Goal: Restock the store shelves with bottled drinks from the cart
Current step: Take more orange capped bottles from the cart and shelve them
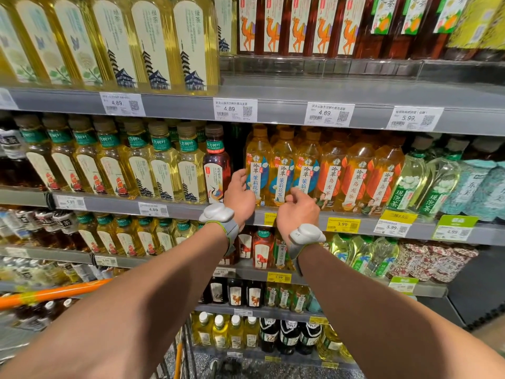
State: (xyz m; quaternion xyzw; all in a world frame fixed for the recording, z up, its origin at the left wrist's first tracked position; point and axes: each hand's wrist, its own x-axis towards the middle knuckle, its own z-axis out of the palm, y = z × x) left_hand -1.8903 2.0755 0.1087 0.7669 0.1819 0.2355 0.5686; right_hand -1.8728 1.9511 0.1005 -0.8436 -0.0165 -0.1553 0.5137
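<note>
Jasmine tea bottle (pixel 257 170), leftmost of its row, is clasped low on its left side by the L hand (pixel 240 194), fingers curled round it. R hand (pixel 297 212) is held loosely curled at the base of the next bottle (pixel 284 170) to the right; whether anything is pinched can't be told. Clasped bottle stands upright at the shelf (pixel 300 218) front edge, straight ahead of the nearer L hand, w/ a dark tea bottle (pixel 217 165) just beside it on the left, so a straight push back is judged likely.
</note>
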